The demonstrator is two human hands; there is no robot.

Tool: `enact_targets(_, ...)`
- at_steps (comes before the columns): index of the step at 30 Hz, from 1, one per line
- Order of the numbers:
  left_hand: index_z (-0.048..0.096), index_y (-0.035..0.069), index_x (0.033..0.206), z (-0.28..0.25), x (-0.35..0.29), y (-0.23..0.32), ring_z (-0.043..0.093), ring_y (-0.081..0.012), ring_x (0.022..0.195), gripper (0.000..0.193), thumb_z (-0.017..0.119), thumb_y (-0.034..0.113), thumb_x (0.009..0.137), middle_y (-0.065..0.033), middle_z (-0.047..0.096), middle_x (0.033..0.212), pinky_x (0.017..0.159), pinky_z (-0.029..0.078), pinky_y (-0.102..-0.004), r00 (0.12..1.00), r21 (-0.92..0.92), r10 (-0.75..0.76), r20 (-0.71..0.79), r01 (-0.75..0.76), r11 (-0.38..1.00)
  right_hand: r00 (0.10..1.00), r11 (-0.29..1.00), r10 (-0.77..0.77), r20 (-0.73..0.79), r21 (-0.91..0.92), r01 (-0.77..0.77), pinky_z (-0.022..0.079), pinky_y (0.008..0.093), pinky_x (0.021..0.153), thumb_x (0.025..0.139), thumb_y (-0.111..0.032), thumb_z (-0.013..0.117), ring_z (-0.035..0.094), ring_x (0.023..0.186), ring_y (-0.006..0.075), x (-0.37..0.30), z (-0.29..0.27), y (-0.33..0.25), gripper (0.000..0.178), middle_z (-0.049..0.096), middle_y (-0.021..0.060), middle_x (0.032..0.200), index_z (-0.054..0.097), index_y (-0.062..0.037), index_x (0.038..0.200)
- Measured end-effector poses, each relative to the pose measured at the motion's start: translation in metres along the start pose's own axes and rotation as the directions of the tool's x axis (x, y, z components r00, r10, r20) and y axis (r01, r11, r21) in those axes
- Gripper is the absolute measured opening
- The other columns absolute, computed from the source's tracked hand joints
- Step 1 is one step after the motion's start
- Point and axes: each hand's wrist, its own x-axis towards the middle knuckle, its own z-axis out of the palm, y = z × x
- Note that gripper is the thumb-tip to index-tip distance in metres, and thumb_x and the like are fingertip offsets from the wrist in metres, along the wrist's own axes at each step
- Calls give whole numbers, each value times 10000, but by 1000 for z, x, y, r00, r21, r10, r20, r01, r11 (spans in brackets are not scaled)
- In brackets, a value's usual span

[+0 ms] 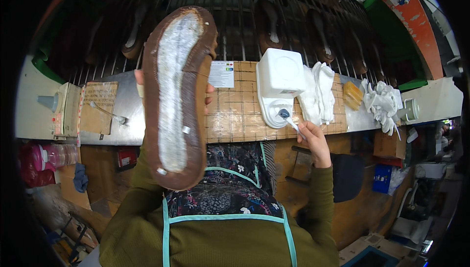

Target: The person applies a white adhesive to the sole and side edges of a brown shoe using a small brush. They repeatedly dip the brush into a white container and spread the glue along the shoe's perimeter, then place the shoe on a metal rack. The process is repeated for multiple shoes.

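A brown shoe upper (193, 100) is held up in front of me, its underside facing me. A pale, shiny strip (171, 95) runs along the middle of that underside, with a few small white bits on it. My left hand (209, 95) grips the upper from behind, so only fingertips and part of the thumb show at its sides. My right hand (315, 142) pinches the white handle of a small brush (294, 125). The brush's dark head sits in the open cup at the front of a white plastic dispenser (281, 73).
Brown board (235, 115) covers the bench middle. White gloves (317, 93) lie right of the dispenser, beside a yellowish block (352, 95) and crumpled gloves (382, 103). A tool with a thin handle (110, 113) lies left. Behind, several shoes (269, 24) sit on a bar rack (230, 17).
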Motion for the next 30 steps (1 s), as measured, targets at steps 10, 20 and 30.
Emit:
enact_targets(10,340,29,1378,-5,9,-52,518,-234,1168,901,741,504,727,-129,507,1266,988,452,-372,965,434,57,-257,63,898,373,433,-889,-267,-755,493,389,269,712,727,-59,766,578,768,118,-16,90,-68,144,663,45,826,713,-69,861)
enact_targets(20,320,-30,1378,22,11,-50,521,-230,1161,1086,769,602,616,-129,505,1260,992,428,-361,983,656,104,-151,20,755,423,546,-832,-359,-396,738,433,237,676,785,-22,716,528,776,129,-16,135,-94,147,545,60,948,723,-28,932)
enact_targets(30,289,-85,1408,22,-1,-44,432,-238,1257,1021,841,321,651,-158,447,1360,1070,313,-343,991,693,136,-4,-95,714,340,464,-866,-366,-337,819,418,206,567,805,-23,708,503,715,97,15,133,-130,116,533,42,910,716,-17,921)
